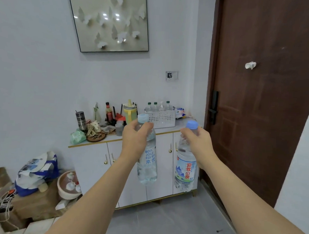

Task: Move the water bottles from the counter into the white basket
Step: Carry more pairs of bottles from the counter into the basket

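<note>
Water bottles hang upright in both hands: left hand (135, 139) has its grip closed around a pale-capped bottle (147, 162), right hand (196, 141) around a blue-capped bottle (185, 167), near the desk (169, 130) carrying the white basket (161, 119).

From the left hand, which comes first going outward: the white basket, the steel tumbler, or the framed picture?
1. White basket: on the counter, just behind and right of the left hand.
2. Steel tumbler: on the counter, off to the left.
3. Framed picture: high on the wall.

Home entryway: front door (262, 96), cluttered cabinet (130, 169)
</note>
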`<move>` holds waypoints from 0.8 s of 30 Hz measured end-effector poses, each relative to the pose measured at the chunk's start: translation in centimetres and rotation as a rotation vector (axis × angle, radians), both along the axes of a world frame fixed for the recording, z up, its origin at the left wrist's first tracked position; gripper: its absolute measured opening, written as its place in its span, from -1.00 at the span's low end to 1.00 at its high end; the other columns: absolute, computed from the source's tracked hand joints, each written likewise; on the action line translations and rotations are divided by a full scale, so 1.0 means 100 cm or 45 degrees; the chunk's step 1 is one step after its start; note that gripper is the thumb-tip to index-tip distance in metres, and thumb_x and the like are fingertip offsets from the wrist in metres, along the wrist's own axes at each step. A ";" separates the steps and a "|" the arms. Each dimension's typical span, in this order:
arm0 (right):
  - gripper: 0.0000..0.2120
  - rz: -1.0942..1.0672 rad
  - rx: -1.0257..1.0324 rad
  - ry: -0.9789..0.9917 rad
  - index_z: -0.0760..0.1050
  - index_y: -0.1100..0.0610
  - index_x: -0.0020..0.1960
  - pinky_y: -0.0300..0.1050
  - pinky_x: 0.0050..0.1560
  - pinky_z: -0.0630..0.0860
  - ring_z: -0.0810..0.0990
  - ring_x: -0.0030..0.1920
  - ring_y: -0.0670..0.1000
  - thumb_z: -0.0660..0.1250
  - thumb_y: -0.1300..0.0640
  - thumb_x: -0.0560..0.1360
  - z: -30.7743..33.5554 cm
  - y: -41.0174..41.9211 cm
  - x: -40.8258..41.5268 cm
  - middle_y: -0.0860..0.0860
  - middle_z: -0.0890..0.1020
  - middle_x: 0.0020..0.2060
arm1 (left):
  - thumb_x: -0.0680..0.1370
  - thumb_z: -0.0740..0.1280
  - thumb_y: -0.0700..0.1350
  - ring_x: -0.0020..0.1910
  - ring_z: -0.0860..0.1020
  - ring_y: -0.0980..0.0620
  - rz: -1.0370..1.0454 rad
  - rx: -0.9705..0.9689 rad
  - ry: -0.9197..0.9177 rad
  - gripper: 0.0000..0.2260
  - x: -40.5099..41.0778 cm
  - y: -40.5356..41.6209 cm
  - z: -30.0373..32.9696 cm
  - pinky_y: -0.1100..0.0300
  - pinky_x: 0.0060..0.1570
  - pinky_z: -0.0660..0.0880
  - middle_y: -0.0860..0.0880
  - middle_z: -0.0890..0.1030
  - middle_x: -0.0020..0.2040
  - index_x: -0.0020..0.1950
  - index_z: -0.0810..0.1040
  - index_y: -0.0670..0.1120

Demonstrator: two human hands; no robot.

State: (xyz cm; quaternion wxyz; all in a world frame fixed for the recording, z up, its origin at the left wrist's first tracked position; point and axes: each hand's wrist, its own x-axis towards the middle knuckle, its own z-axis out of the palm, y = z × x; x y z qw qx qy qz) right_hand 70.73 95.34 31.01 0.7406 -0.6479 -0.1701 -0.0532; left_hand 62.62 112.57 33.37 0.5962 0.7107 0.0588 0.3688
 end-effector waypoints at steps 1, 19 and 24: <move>-0.87 -0.005 -0.001 -0.007 0.54 0.13 -0.21 -0.22 -0.25 0.46 0.55 -0.33 -0.13 0.42 0.09 0.44 0.003 0.009 0.011 -0.08 0.59 -0.37 | 0.40 0.39 0.04 -0.29 0.60 0.13 -0.008 0.001 -0.003 -0.93 0.011 0.009 0.003 0.16 -0.25 0.47 0.10 0.64 -0.31 -0.25 0.61 0.09; -0.89 -0.033 -0.006 0.063 0.55 0.09 -0.19 -0.18 -0.23 0.52 0.56 -0.27 -0.07 0.41 0.05 0.43 -0.012 0.082 0.246 -0.06 0.60 -0.33 | 0.42 0.37 -0.01 -0.25 0.62 -0.02 -0.047 -0.008 0.001 -0.88 0.253 0.087 -0.021 -0.01 -0.19 0.54 -0.12 0.66 -0.25 -0.29 0.59 -0.01; -0.88 -0.009 0.033 0.019 0.60 0.08 -0.08 -0.12 -0.14 0.54 0.61 -0.19 -0.06 0.41 0.04 0.43 0.005 0.097 0.326 0.01 0.67 -0.19 | 0.40 0.37 0.02 -0.37 0.59 0.15 0.014 -0.022 -0.012 -0.88 0.325 0.096 -0.007 0.12 -0.31 0.52 0.09 0.62 -0.37 -0.33 0.61 0.09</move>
